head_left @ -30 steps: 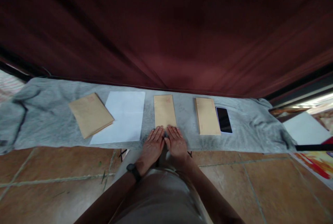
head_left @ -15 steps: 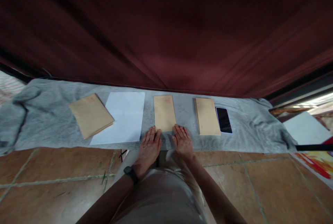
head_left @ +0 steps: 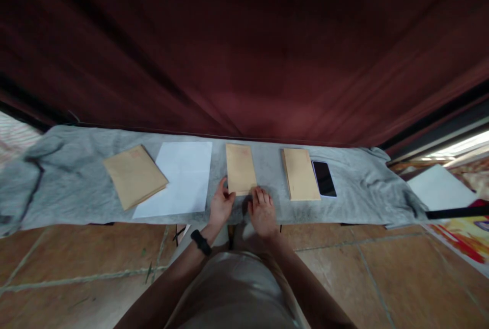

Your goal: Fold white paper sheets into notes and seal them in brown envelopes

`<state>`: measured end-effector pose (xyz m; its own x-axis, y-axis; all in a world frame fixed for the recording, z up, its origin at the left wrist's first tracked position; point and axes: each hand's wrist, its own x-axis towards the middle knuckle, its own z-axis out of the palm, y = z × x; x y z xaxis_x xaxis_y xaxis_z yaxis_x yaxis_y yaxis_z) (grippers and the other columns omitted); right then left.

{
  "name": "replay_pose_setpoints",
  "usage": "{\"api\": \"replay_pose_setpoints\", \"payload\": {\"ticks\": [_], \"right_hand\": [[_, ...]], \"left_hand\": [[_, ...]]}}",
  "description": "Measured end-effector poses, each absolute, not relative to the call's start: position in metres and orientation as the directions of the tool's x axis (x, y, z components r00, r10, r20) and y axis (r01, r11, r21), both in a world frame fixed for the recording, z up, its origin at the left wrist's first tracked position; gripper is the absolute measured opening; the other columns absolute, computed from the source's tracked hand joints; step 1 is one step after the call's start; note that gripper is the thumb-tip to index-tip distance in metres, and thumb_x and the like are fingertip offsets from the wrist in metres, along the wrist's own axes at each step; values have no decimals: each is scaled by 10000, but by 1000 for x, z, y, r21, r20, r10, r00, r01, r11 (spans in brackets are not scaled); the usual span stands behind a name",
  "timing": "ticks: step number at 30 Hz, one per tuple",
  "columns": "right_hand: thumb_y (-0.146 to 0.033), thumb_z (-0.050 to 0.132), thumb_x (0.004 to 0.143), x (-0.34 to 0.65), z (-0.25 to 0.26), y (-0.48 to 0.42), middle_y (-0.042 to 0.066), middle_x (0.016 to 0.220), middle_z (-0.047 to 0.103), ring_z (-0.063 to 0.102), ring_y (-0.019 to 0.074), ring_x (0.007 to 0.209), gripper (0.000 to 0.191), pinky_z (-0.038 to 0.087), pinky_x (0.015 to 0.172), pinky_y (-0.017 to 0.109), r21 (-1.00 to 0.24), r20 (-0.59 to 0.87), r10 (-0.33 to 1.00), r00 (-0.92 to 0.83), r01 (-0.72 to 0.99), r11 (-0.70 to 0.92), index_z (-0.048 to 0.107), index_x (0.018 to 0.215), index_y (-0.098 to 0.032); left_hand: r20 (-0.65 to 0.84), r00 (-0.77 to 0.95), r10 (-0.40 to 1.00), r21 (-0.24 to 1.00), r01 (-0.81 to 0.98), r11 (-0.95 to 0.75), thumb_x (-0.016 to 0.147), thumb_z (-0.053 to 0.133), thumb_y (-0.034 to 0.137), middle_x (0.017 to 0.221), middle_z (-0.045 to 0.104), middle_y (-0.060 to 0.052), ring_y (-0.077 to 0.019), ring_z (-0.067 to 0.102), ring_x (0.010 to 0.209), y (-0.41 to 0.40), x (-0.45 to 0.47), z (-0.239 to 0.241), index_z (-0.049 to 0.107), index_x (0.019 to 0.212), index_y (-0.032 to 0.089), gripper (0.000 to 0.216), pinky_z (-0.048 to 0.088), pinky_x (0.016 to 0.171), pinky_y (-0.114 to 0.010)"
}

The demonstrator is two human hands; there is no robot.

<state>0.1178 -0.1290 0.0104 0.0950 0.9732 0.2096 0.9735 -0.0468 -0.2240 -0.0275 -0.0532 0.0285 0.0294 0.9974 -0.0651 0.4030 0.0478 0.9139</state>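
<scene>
A single brown paper envelope [head_left: 240,170] lies in front of me with its short edge toward my body. My left hand [head_left: 221,207], turned on its side, has thumb and fingers at the lower left corner, closed on the envelope's edge. At the lower right corner, my right hand [head_left: 263,213] pinches the near edge, its fingers bent and held together. A dark watch [head_left: 200,242] is on my left wrist.
To the left, brown envelopes [head_left: 134,176] overlap white paper [head_left: 179,179]. To the right lie a stack of envelopes [head_left: 301,173] and a phone [head_left: 324,179]. Grey cloth [head_left: 355,181] covers the narrow surface, with a dark red curtain [head_left: 244,64] behind it.
Both hands have gone from lying flat at the envelope's near corners to bent fingers gripping its edge. My left hand has rolled onto its side. The view has shifted slightly.
</scene>
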Motion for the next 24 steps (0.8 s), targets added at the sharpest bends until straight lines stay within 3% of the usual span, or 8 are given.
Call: {"api": "replay_pose_setpoints", "payload": {"ticks": [4, 7, 10, 13, 15, 17, 24], "right_hand": [[-238, 457, 1016, 113, 23, -122, 212, 1364, 620, 600, 314, 1177, 463, 512, 996, 445, -335, 219, 961, 166, 938, -86, 545, 1450, -105], [-208, 403, 1011, 117, 30, -114, 174, 1244, 655, 660, 244, 1005, 420, 553, 869, 361, -566, 219, 947, 235, 821, -73, 602, 1377, -155], [-260, 454, 971, 123, 31, -105, 108, 1013, 680, 660, 201, 861, 283, 553, 814, 324, -842, 177, 892, 416, 533, -82, 722, 1019, -184], [-387, 588, 891, 120, 27, -101, 35, 757, 657, 650, 192, 755, 243, 573, 771, 330, -995, -70, 832, 550, 15, -94, 650, 735, -212], [-441, 696, 797, 112, 24, -102, 3, 685, 653, 654, 180, 696, 244, 591, 735, 327, -935, -266, 828, 493, -340, -99, 636, 717, -218], [-448, 770, 715, 102, 21, -104, -4, 679, 674, 664, 171, 673, 262, 603, 723, 319, -841, -369, 832, 414, -529, -109, 648, 722, -217], [-462, 845, 656, 93, 19, -108, 18, 715, 729, 690, 174, 677, 306, 600, 722, 311, -763, -452, 844, 289, -616, -197, 683, 737, -215]], "left_hand": [[-3, 57, 998, 975, 224, -10, 789, 614, 146, 713, 575, 59, -136, 579, 653, -58, -12, 47, 579, 1296, 178, 509, 481, 670, -266], [68, 172, 983, 984, 150, -94, 825, 645, 201, 804, 612, 31, -137, 601, 734, -67, -1, 62, 577, 1332, 200, 511, 503, 742, -276], [123, 205, 971, 981, 124, -150, 845, 699, 306, 999, 657, -36, -172, 633, 913, -71, 2, 67, 616, 1320, 224, 489, 518, 823, -301], [38, 72, 997, 992, 116, -47, 850, 700, 359, 1063, 665, -68, -193, 642, 979, -69, -4, 56, 655, 1253, 201, 435, 525, 825, -306], [-115, 49, 992, 993, 44, 113, 832, 711, 383, 975, 689, -57, -183, 663, 880, -66, -9, 45, 654, 1222, 175, 446, 534, 765, -298], [-233, 98, 967, 971, -24, 237, 784, 749, 384, 845, 696, -25, -169, 664, 748, -63, -11, 34, 644, 1214, 160, 496, 533, 686, -285], [-334, 151, 930, 937, -58, 346, 687, 770, 263, 647, 649, 51, -128, 593, 520, -54, -10, 23, 614, 1256, 143, 601, 486, 528, -243]]}}
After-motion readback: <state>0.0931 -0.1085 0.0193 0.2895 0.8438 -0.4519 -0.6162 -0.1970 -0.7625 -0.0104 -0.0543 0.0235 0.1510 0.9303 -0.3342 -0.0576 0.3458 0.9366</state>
